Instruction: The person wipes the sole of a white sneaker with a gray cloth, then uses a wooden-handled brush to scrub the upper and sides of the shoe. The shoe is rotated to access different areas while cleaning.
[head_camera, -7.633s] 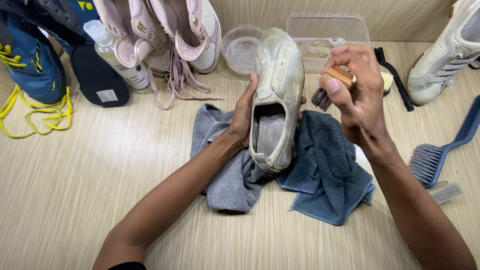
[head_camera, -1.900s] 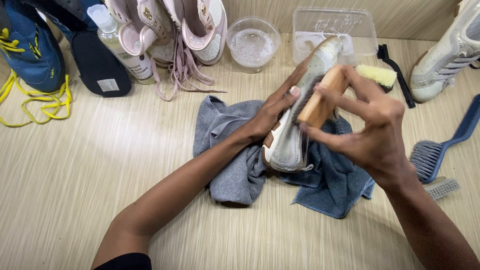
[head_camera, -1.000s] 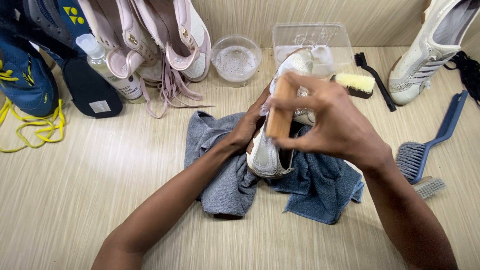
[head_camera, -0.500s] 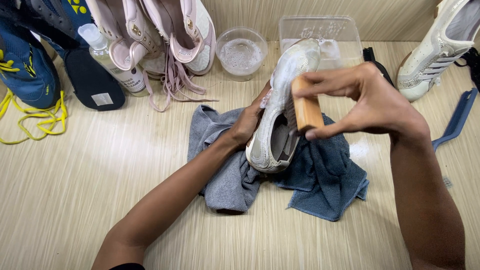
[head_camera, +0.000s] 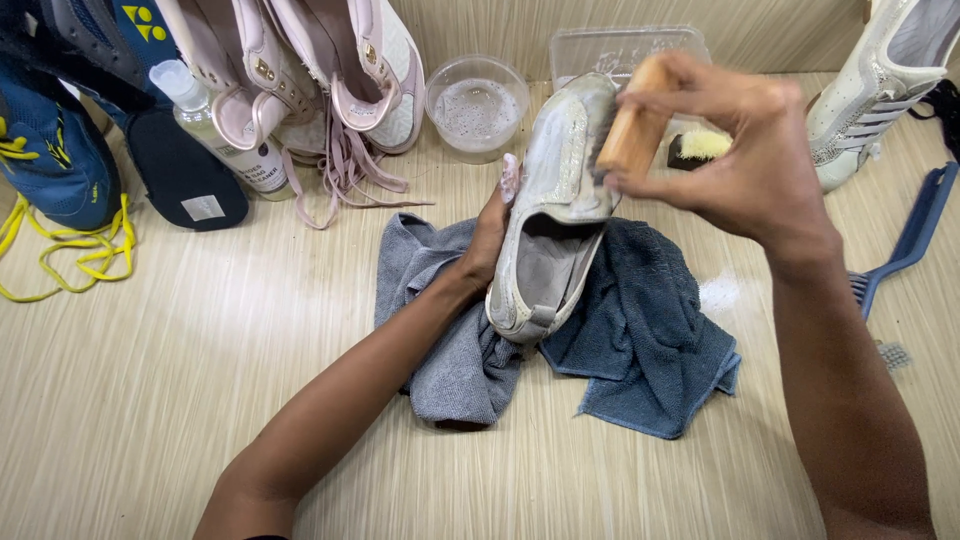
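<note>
I have the pale slip-on shoe (head_camera: 556, 205) propped on its heel over the grey and blue towels (head_camera: 640, 330), toe tipped away from me, so its upper faces the brush and any drips can land on the cloth rather than the tabletop (head_camera: 180, 400). My left hand (head_camera: 490, 235) cups the shoe's side from behind; the fingers are curled close around the edge, fingertips (head_camera: 511, 178) showing just past the rim, holding it steady against the push of scrubbing.

My right hand (head_camera: 735, 160) is closed around a wooden-handled brush (head_camera: 632, 130), thumb and fingers wrapped tight on the block, pressing it against the shoe's toe end. The bristle side is turned into the shoe, so I cannot see the bristles themselves.

Just beyond my right fingers sits a clear plastic tub (head_camera: 625, 50), and beside it a small bowl of sudsy water (head_camera: 477, 105), near enough for dipping. A yellow-bristled brush (head_camera: 700, 147) lies under my right hand's far side. To my left fingers' far side stand pink laced shoes (head_camera: 330, 80) and a clear bottle (head_camera: 215, 125); a blue brush (head_camera: 910, 240) lies off to the right.
</note>
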